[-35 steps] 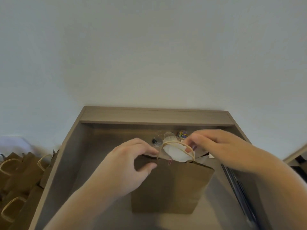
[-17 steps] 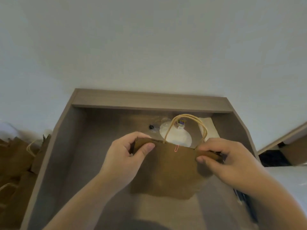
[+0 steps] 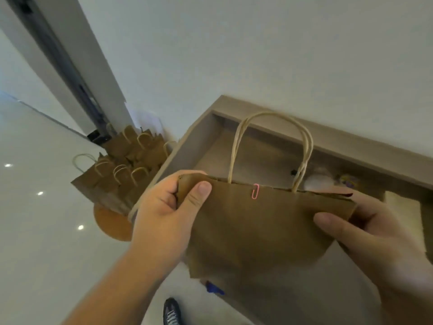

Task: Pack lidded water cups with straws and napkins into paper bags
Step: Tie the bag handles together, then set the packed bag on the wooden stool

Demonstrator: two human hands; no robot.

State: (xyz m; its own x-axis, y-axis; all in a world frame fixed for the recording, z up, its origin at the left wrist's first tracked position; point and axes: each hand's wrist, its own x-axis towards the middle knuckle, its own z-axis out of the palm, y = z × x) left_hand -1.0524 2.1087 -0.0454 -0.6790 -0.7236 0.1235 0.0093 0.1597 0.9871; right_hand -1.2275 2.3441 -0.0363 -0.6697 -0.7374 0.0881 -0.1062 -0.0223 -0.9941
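Bag (image 3: 257,226) is up off the desk (image 3: 269,160), mouth held shut by one pink paperclip (image 3: 255,191) at 12 o'clock on the rim; left hand (image 3: 164,214) pinches the 9 o'clock corner with thumb over fingers, right hand (image 3: 375,235) clamps the 3 o'clock edge. Contents are hidden, so I can't tell how the cup sits. Risks: it likely hangs off paper pinches, not the handles (image 3: 302,146), so a tear or tilt could tip the cup, and swinging toward the finished bags (image 3: 121,170) at 10 o'clock could pop the clip.
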